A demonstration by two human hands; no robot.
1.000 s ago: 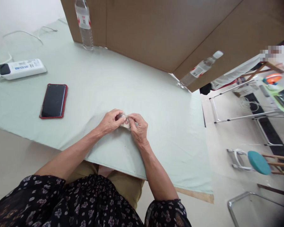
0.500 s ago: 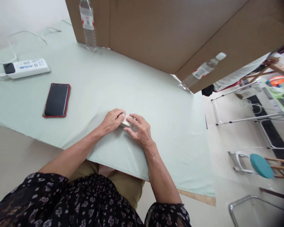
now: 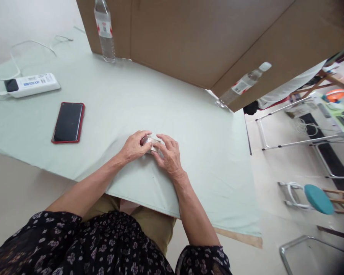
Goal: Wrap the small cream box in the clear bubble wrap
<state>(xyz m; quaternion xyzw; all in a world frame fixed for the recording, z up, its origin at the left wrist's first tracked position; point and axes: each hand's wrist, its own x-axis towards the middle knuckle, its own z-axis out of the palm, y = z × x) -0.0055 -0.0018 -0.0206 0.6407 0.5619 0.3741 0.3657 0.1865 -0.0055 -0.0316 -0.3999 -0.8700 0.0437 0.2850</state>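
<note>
Both my hands meet near the middle of a table covered in pale green cloth (image 3: 195,126). My left hand (image 3: 133,146) is curled, its fingertips pinching a small pale, shiny object (image 3: 151,144) that lies on the cloth. My right hand (image 3: 169,154) rests beside it with the fingers stretched and slightly spread, their tips touching the same object. Most of the object is hidden between the fingers, and I cannot make out what it is.
A red-cased phone (image 3: 68,122) lies face up to the left. Farther left sits a white power strip (image 3: 31,84) with cables. Two water bottles (image 3: 104,32) (image 3: 242,84) stand against a brown cardboard wall (image 3: 195,38). A teal stool (image 3: 318,198) stands on the floor at right.
My right hand has gone from a pinch on the small object to stretched fingers resting against it. The left hand keeps its hold. The view has shifted slightly.
</note>
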